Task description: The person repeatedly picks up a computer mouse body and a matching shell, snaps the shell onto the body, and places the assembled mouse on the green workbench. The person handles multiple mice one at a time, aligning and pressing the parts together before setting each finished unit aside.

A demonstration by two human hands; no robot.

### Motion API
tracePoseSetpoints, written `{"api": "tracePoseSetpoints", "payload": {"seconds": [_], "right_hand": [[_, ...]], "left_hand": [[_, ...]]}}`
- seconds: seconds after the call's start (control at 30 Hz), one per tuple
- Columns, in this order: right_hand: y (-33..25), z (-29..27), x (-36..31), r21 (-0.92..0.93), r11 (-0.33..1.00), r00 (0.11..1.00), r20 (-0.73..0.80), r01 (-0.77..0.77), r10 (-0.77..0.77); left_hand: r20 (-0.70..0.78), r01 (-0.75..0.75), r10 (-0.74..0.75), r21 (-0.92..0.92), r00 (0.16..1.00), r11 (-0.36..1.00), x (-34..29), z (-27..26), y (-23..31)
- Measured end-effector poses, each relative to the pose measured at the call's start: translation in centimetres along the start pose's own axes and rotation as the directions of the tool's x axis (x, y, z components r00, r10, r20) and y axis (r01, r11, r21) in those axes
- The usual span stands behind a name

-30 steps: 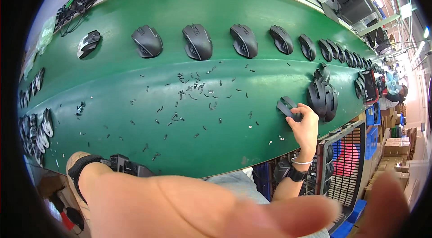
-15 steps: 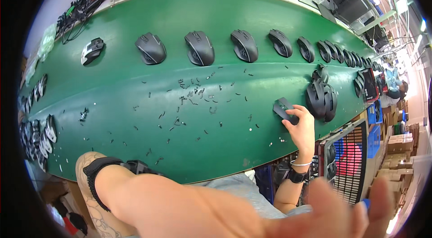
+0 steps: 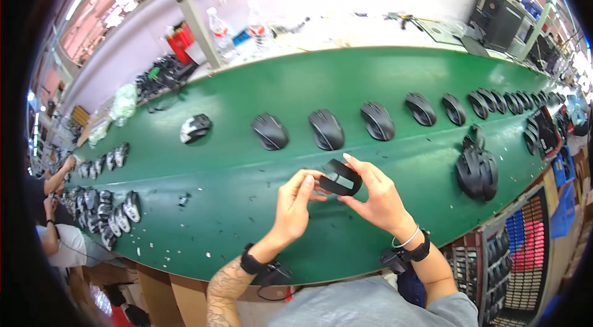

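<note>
Over the near middle of the green table, a black curved plastic mouse shell (image 3: 353,182) with an opening in it is held between my hands. My left hand (image 3: 294,206) pinches its left edge, fingertips partly behind it. At its right side, my right hand (image 3: 380,200) grips it between thumb and fingers. Beyond my hands, black computer mice (image 3: 325,130) stand in a row running off to the right. A pile of black mouse shells (image 3: 477,169) lies to the right of my right hand.
Small dark scraps dot the green table (image 3: 210,228). A black-and-white mouse (image 3: 195,128) sits at the far left; more mouse parts (image 3: 102,209) cluster at the left edge, near another person's hand (image 3: 69,165). Bottles (image 3: 219,30) stand on the back shelf. A tray (image 3: 500,259) adjoins the right edge.
My right hand has brought the mouse shell leftward from beside the pile. My left hand, earlier blurred and stretched across to the lower right, now holds the shell too. The view has tilted up.
</note>
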State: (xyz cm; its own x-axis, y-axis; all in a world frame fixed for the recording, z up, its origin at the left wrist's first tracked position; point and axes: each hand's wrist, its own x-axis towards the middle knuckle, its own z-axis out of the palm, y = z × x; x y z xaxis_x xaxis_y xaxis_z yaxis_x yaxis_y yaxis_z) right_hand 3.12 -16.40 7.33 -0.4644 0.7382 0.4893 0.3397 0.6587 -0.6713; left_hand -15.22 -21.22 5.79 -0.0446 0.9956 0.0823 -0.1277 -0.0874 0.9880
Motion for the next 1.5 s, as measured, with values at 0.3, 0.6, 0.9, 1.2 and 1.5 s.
{"api": "tracePoseSetpoints", "payload": {"seconds": [0.3, 0.6, 0.9, 1.2, 1.5], "right_hand": [[0.2, 4.1, 2.2, 0.258, 0.958, 0.987, 0.062, 0.125, -0.145], [3.3, 4.5, 0.9, -0.027, 0.963, 0.960, -0.079, 0.267, -0.268], [4.2, 5.2, 0.8, 0.002, 0.965, 0.956, -0.138, 0.262, -0.259], [3.3, 5.3, 0.5, 0.044, 0.968, 0.959, -0.153, 0.247, -0.238], [2.2, 6.0, -0.3, 0.204, 0.977, 0.996, -0.080, 0.065, -0.050]], "left_hand": [[-0.174, -0.028, 0.027, -0.006, 0.984, 1.000, 0.6, -3.0, -0.5], [-0.341, 0.048, 0.420, 0.821, 0.841, 0.569, 11.7, -19.5, 2.6], [-0.398, 0.378, 0.077, 0.906, 0.914, 0.190, 13.1, -36.4, -3.9], [-0.786, 0.103, 0.202, 0.319, 0.584, 0.942, 8.1, -24.1, -1.4], [-0.327, 0.158, -0.358, -0.505, 0.874, 0.848, 0.7, -6.8, -1.5]]}}
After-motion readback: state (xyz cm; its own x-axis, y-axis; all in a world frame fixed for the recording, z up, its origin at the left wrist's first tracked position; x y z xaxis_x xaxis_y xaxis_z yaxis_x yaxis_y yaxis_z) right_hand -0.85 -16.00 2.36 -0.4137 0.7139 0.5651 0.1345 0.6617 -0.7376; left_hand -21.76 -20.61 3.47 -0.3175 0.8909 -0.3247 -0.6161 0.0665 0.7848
